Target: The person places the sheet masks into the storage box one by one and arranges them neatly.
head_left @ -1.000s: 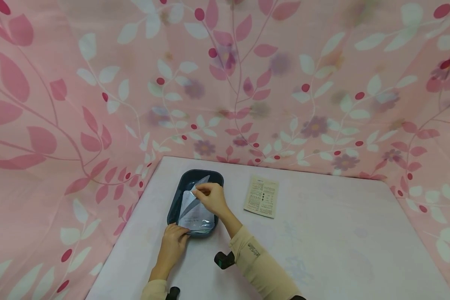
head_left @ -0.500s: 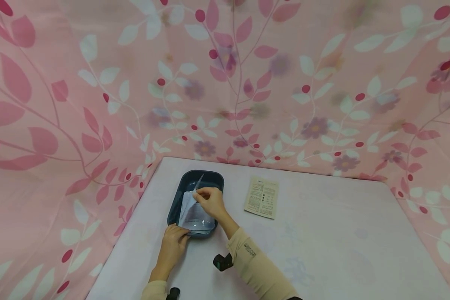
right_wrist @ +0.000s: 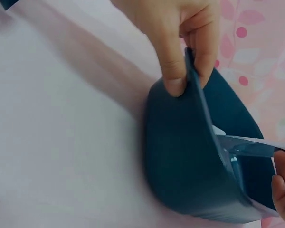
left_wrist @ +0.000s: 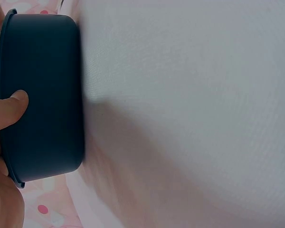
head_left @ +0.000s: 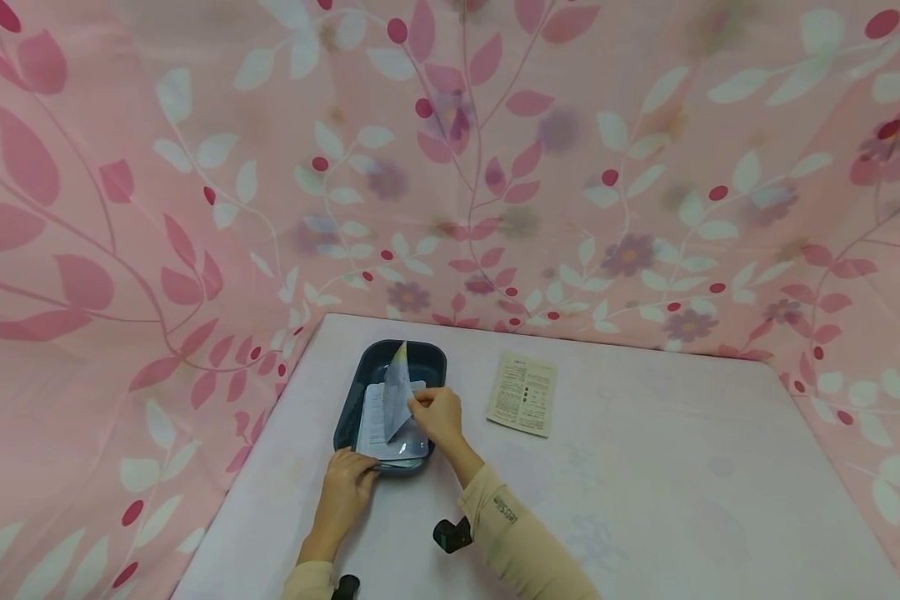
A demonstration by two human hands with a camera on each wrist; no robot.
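A dark blue plastic tub [head_left: 342, 408] stands at the left of the table. My left hand [head_left: 347, 487] grips its near left corner; the thumb [left_wrist: 19, 102] presses the outer wall in the left wrist view, fingers over the rim. Inside lies a white printed sheet or booklet [head_left: 373, 417], with a glossy clear surface at its near end. My right hand [head_left: 438, 414] pinches the edge of a thin bluish-white page [head_left: 397, 392] with a yellowish tip, raised upright over the tub. In the right wrist view the page [right_wrist: 251, 145] spans the tub's opening, right fingers [right_wrist: 282, 185] at its edge.
A cream printed leaflet [head_left: 523, 393] lies flat on the white-covered table [head_left: 660, 467], right of the tub. Black wrist camera mounts [head_left: 452, 535] sit at both sleeves. A pink floral curtain [head_left: 495, 167] rises behind and beside the table.
My right hand has drawn back slightly right and down, turning the page from lying slanted across the stack to standing upright, uncovering print at the left. My left hand stays at the corner.
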